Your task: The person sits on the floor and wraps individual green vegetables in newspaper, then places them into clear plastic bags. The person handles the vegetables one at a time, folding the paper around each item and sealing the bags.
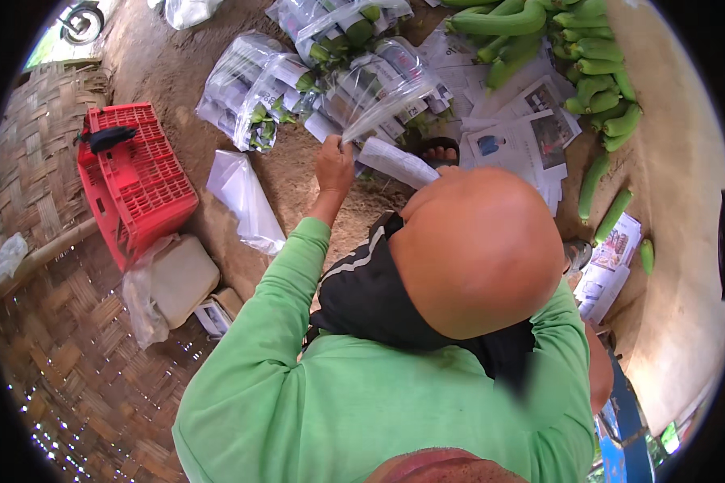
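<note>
At the centre my left hand (pixel 334 171) is closed, fingers pinching the edge of a clear plastic bag (pixel 379 84). That bag holds several green gourds wrapped in newspaper, their ends showing. Just right of the hand, a newspaper-wrapped roll (pixel 399 163) points toward the bag's mouth; its near end disappears behind my raised knee (pixel 479 249). My right forearm passes behind this knee. Only a bit of skin shows by the roll's end, so my right hand's fingers are hidden. More filled bags (pixel 254 88) lie to the left and beyond.
Long green gourds (pixel 600 68) are piled at the far right, with a few loose ones nearer. Newspaper sheets (pixel 515 145) spread beside them. To the left are a red plastic crate (pixel 137 173), a folded plastic bag (pixel 246 201) and a woven bamboo wall (pixel 97 370).
</note>
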A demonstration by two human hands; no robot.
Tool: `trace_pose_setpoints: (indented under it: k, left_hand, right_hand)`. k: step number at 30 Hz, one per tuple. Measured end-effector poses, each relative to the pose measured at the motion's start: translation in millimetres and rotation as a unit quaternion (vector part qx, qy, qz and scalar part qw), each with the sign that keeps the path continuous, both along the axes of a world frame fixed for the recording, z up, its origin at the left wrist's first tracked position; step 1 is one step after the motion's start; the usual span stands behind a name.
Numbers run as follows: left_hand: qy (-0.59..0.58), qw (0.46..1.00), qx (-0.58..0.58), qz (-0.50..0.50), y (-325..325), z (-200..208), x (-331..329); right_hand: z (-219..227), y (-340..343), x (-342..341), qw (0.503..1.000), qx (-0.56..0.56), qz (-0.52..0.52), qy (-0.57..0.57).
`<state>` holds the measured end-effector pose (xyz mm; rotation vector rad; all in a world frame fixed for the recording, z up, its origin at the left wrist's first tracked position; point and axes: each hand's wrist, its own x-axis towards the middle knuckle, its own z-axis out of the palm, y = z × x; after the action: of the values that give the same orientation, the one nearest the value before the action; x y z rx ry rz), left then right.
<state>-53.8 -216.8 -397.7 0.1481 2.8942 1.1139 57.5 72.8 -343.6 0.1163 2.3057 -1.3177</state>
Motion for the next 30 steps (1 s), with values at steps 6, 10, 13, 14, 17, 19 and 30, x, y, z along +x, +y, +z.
trace_pose_setpoints:
  k: [6, 10, 13, 14, 17, 19, 30]
  left_hand:
    - [0.014, 0.999, 0.04, -0.014, 14, 8, 6]
    - [-0.001, 0.999, 0.049, -0.011, 14, 26, 12]
    - [0.011, 0.998, 0.048, -0.029, 13, 38, 9]
    - [0.024, 0.998, 0.037, -0.049, 13, 42, 6]
    - [0.005, 0.995, -0.035, -0.088, 4, 39, -3]
    - [-0.036, 0.992, -0.086, -0.089, 1, 33, -6]
    - [-0.155, 0.985, -0.046, 0.062, 3, 3, -2]
  right_hand:
    - [-20, -32, -33, 0.998, 0.023, 0.042, 0.033]
    - [-24, -75, -74, 0.998, 0.015, 0.053, 0.012]
    - [-27, -101, -97, 0.988, -0.036, 0.043, 0.143]
    - [-29, -102, -97, 0.984, -0.046, 0.034, 0.171]
    - [-41, -111, -97, 0.978, -0.02, 0.049, 0.202]
    - [-39, -111, -96, 0.982, 0.077, 0.102, 0.143]
    - [-24, -7, 3, 0.994, 0.098, 0.029, 0.028]
